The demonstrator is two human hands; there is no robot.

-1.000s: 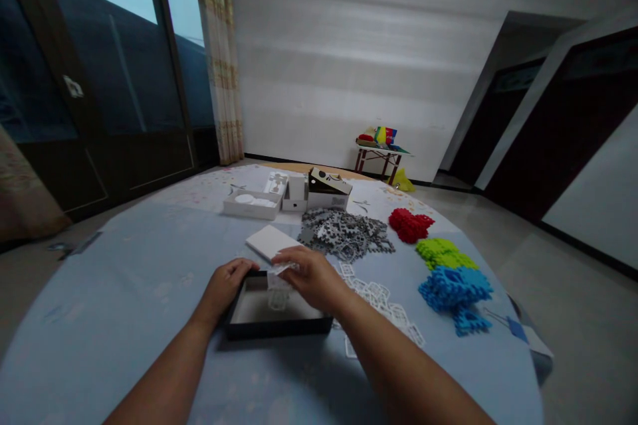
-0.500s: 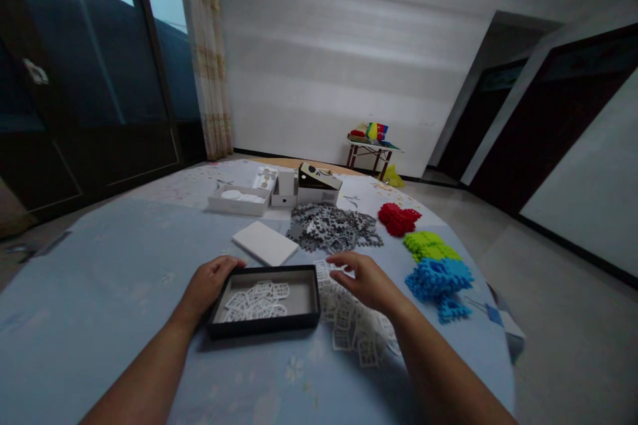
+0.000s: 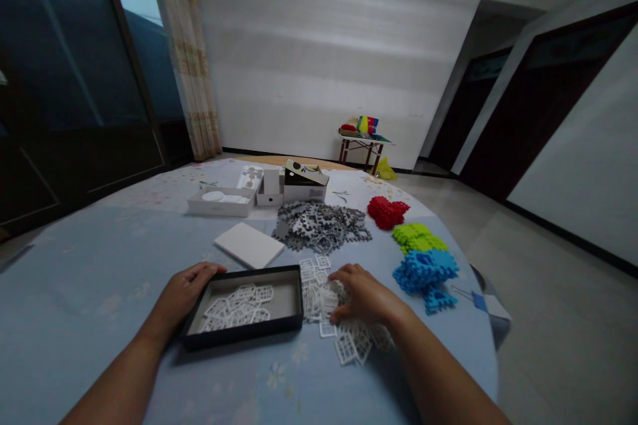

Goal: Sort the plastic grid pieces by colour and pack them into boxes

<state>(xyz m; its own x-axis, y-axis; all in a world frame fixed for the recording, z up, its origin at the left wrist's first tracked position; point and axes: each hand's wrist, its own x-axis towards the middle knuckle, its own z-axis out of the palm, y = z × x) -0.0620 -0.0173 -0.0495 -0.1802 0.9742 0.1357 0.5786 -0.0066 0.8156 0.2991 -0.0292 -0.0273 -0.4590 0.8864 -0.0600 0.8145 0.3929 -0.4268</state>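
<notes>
A table (image 3: 100, 272) under a blue floral cloth bore the arrangement. On it lay a shallow, open, black-sided box (image 3: 244, 334). Just beside its right end spread a white heap (image 3: 316, 299) of lattice pieces; farther back lay a grey heap (image 3: 319, 226) of toothed pieces. The right hand (image 3: 363, 295) was bent over the white heap, thumb and fingers apart; contact with a piece could not be told. The left hand (image 3: 187, 289) rested at the box's left rim, fingers together; whether they clamped it could not be told. A blue stack (image 3: 426, 269) lay well to the right. Smallest was the cluster (image 3: 239, 305) of lattice pieces inside the box.
</notes>
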